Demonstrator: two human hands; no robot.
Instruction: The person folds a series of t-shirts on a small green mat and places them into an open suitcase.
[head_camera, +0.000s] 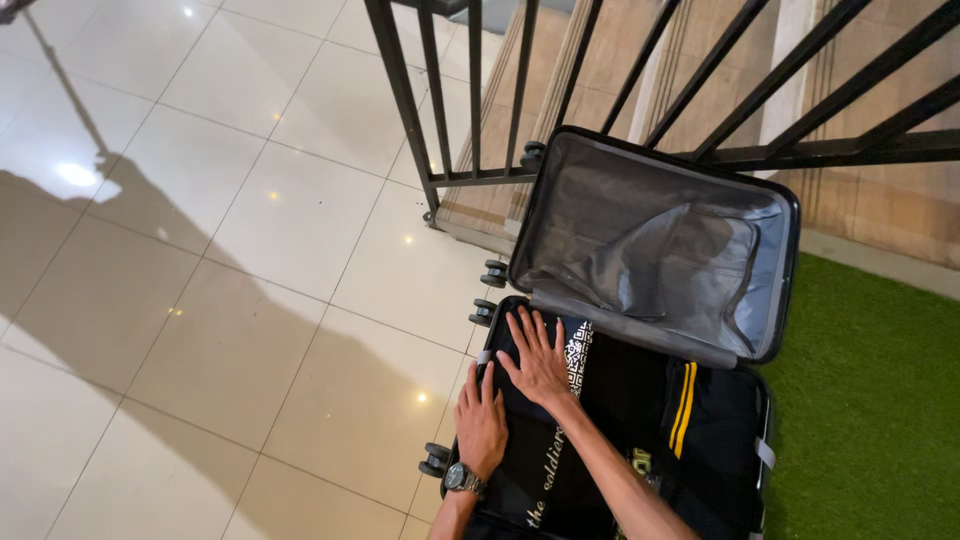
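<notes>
Open black suitcase (770, 400) on tiled floor (250, 300): left hand (481, 422) and right hand (540, 362), both flat, fingers spread, gripping nothing, press folded black garment (545, 440) in near-left corner, directly beneath them.

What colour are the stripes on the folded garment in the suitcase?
Yellow, on black fabric, clearest in the head view.

floor tiles (250, 220) glossy, smooth, pale, mirror light spots. railing (440, 110) black metal, matt. suitcase (790, 260) hard black shell, lining (650, 250) grey cloth, slight sheen, creased. folded clothes (620, 400) black matt fabric, printed. turf (870, 400) green, rough pile. wristwatch (462, 479) shiny metal.
</notes>
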